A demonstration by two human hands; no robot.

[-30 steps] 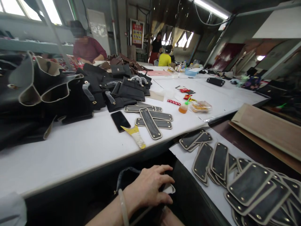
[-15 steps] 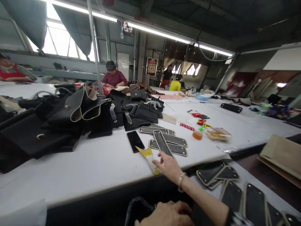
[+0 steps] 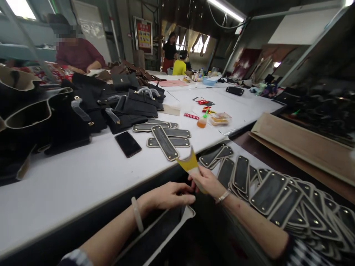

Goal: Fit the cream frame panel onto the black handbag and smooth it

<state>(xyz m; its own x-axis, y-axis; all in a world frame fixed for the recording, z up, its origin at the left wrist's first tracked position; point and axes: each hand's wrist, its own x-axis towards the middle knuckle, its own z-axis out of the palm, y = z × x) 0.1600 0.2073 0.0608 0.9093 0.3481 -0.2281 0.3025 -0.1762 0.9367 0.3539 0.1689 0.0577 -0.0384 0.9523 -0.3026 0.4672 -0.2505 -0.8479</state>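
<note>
My right hand [image 3: 208, 181] is closed round a curved yellow-and-white piece [image 3: 191, 165], thin like card, its pointed end up. Close beside it, my left hand [image 3: 169, 195] has its thumb stretched out and apart from the bent fingers; some fingertips are hidden. Directly below that hand, at the lap, is a black leather piece [image 3: 163, 229] with a pale raw edge. I cannot tell whether the left hand touches it. Black straps [image 3: 165, 142] with pale edging and brass studs lie crossed on the white table [image 3: 91, 177], near a black phone [image 3: 128, 144].
Black handbags [image 3: 135, 103] are piled at the left. A large heap of studded straps [image 3: 288, 199] covers the lower right surface, beside cardboard [image 3: 302, 140]. Farther back are an orange bottle [image 3: 202, 122], a clear food pack [image 3: 220, 119] and a co-worker in maroon [image 3: 80, 55].
The view has swung right and closer. My right hand has picked the yellow-and-white piece up off the table and brought it towards my left hand. The pale-edged leather has come into view.
</note>
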